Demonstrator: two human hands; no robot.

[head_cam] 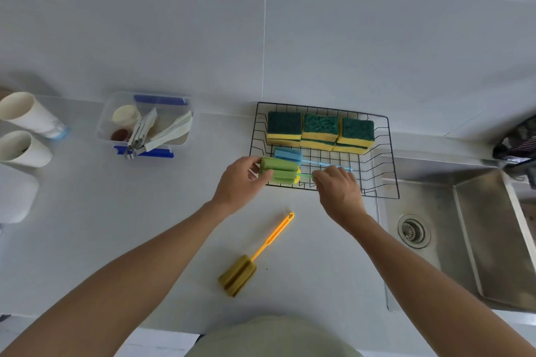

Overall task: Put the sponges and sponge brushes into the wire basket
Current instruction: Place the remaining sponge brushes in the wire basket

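While the yellow sponge brush [255, 255] lies near on the counter [145, 226], the left hand [240, 180] and right hand [339, 188] grasp the green sponge brush [280, 171] at the wire basket [385, 165]'s near-left edge; farther in lie a blue brush [288, 153] and six sponges [320, 132].

Three sponge brushes on show: a green sponge brush [280, 170] in the grip of both hands, a blue sponge brush [288, 154] just behind that grip, and a yellow sponge brush [238, 275] well short of it, toward the person. Six sponges [320, 132] beyond the grip, three stacks of two. One wire basket [388, 153]. Two paper cups [27, 130] far left of the grip, and one clear plastic container [106, 122].
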